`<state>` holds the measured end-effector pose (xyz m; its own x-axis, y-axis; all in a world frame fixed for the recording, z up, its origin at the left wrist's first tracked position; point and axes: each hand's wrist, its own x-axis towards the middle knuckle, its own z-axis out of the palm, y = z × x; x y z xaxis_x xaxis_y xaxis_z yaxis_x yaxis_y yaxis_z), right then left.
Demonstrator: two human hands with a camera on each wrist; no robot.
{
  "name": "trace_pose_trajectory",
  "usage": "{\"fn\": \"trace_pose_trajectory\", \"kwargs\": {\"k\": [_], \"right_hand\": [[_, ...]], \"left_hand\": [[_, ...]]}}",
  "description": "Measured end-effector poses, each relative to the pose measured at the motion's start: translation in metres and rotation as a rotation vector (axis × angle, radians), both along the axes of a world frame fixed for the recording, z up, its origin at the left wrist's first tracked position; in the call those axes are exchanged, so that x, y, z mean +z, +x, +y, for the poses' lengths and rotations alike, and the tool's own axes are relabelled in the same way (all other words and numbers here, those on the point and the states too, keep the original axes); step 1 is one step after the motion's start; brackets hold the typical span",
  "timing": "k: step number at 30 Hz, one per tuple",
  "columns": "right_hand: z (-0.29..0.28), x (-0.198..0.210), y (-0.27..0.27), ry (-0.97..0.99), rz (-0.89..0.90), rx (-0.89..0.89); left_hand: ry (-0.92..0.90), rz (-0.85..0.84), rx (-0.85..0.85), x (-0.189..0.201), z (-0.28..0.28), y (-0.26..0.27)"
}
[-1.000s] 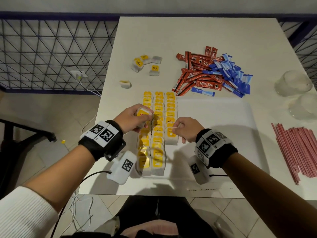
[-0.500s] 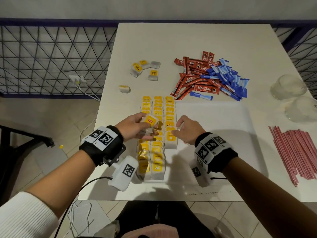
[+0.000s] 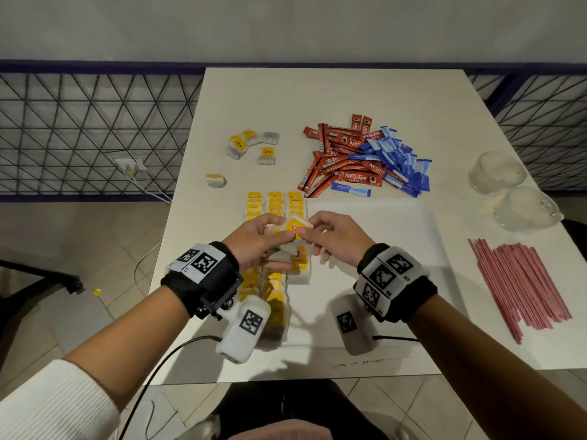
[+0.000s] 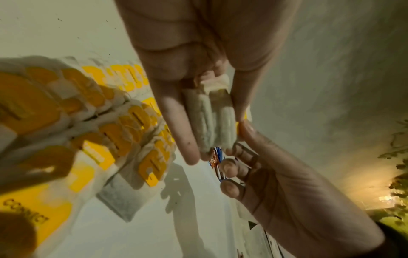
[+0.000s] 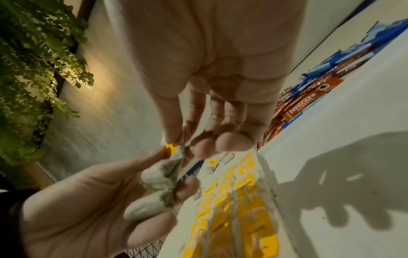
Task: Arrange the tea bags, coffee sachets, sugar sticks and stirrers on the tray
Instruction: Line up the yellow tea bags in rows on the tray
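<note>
Hands meet above the rows of tea bags (image 3: 274, 204) laid on the white tray (image 3: 374, 249) at the near edge of a white table (image 3: 333, 100). The left hand (image 3: 254, 241) has its fingers curled around a small bunch of tea bags (image 3: 287, 249), seen in the left wrist view pressed between the fingers (image 4: 174, 122). The right hand (image 3: 336, 238) pinches the yellow tag (image 3: 293, 226) of the top bag between thumb and forefinger; its other fingers hang loosely curled. In the right wrist view the bags look crumpled, though blur makes their number hard to tell.

The rows of yellow-tagged bags run in three columns along the tray's left side, partly hidden under both hands and the wrist cameras. Beyond the tray, a few loose tea bags (image 3: 251, 144) lie on the table's left part, one more (image 3: 216, 180) apart nearer the edge. A mixed heap of red coffee sachets (image 3: 343, 157) and blue sugar sticks (image 3: 397, 157) sits just past the tray's far edge. Pink stirrers (image 3: 521, 281) lie side by side to the right of the tray, near two upturned glass cups (image 3: 508, 192).
</note>
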<state>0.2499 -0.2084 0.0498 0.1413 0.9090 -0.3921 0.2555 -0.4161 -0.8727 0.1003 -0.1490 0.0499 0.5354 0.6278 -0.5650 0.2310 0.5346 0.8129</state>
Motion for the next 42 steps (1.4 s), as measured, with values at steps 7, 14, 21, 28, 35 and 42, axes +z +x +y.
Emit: {"fn": "trace_pose_trajectory", "kwargs": {"k": [7,14,21,28,35,42], "right_hand": [[-0.010,0.006,0.014,-0.012,0.017,0.087],[-0.014,0.013,0.029,-0.047,0.035,0.169],[-0.002,0.028,0.037,-0.016,0.125,0.122],[0.002,0.019,0.024,-0.048,0.145,0.113],[-0.007,0.009,0.009,-0.025,0.247,0.043],[-0.012,0.007,0.006,-0.037,0.327,-0.036]], "left_hand": [[0.163,0.124,-0.107,-0.002,0.000,0.001],[0.385,0.208,-0.198,-0.003,0.003,-0.004],[0.382,0.156,-0.298,-0.002,-0.004,-0.007],[0.262,0.130,-0.231,-0.002,-0.002,-0.006],[0.158,0.074,-0.094,-0.004,0.000,-0.008],[0.206,0.086,-0.033,-0.009,0.000,-0.009]]}}
